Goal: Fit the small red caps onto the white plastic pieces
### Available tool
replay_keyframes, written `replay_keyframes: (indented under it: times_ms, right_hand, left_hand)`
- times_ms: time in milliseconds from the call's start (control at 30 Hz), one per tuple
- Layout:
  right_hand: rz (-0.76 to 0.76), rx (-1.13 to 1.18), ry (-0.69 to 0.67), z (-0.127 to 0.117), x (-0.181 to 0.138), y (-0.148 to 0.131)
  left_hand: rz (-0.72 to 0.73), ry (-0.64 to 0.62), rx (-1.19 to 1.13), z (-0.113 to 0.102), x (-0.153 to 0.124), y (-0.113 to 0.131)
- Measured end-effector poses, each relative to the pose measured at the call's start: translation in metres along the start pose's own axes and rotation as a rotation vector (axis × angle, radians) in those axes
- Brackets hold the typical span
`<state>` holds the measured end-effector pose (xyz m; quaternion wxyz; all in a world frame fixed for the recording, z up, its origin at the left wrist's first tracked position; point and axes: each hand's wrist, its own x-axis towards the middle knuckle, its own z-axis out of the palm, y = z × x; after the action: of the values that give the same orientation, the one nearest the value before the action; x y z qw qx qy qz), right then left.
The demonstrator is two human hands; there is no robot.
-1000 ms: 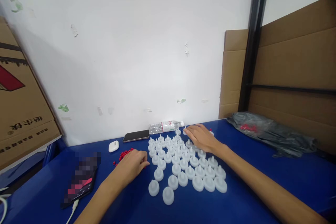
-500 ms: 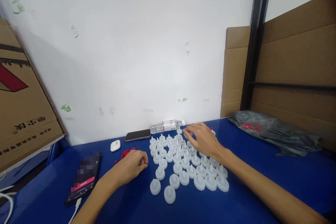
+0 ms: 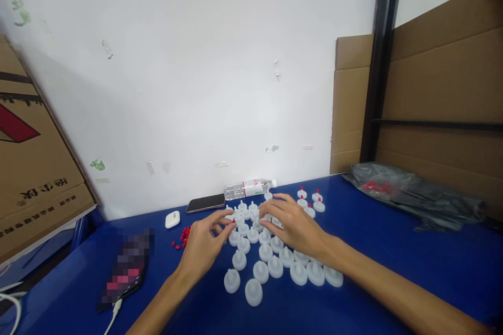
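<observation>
Between the thumb and finger of my left hand (image 3: 206, 238) is a small red cap (image 3: 233, 221), held over the left side of the white lids. My right hand (image 3: 293, 222) reaches in from the right, its thumb and fingertips curled together at a white spouted lid (image 3: 257, 224), which the fingers partly cover. Many translucent white lids (image 3: 261, 271) stand spout-up on the blue table, some hidden under my right hand. Behind that hand, several lids with red tips (image 3: 319, 205) form a separate group. Loose red caps (image 3: 184, 235) lie in a pile left of my left hand.
A water bottle (image 3: 245, 189) lies against the wall beside a dark phone (image 3: 205, 203) and a white earphone case (image 3: 172, 219). Another phone (image 3: 126, 272) with a cable is at the left. A grey plastic bag (image 3: 416, 201) rests at the right, near cardboard (image 3: 444, 78).
My left hand has moved right and up from the red pile, now with a red cap in its fingers. My right hand has shifted left and nearer, uncovering the red-tipped lids.
</observation>
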<state>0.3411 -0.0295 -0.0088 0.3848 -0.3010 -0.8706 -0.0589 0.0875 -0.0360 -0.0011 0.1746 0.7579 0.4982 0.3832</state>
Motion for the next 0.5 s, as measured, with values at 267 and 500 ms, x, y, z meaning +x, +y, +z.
replay_keyframes:
  times_ms: [267, 500]
  right_hand:
    - [-0.096, -0.033, -0.073, -0.002, 0.0, -0.007]
    - [-0.08, -0.052, -0.083, 0.0, -0.002, -0.003]
  left_hand:
    - [0.072, 0.049, 0.104, 0.01, -0.009, 0.014]
    - [0.127, 0.016, 0.364, 0.003, 0.0, -0.011]
